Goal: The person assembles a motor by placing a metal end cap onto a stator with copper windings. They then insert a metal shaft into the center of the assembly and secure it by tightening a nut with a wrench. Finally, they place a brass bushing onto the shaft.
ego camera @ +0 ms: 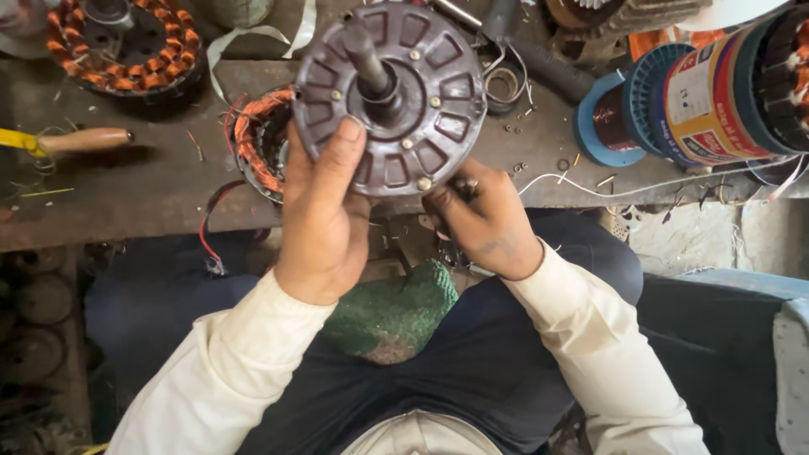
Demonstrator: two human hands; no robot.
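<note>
We see our left hand (324, 223) gripping a round grey motor cover (390, 97) at its seven o'clock edge above the desk (126, 194); right hand (484, 223) fingers pinch something small at five o'clock. Screws appear seated; copper-wound stator (257, 139) lies behind.

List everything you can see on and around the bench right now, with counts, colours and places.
motor cover: 1, grey, round, with shaft, held over bench edge
copper-wound stator: 1, orange, behind cover at left
second stator: 1, orange, top left
wooden-handled tool: 1, brown, left bench
wire spools: several, blue and red, right
white wire: 1, right bench
green cloth: 1, on lap
bench: 1, dark grey
left hand: grips cover's lower left
right hand: at cover's lower rim
</note>
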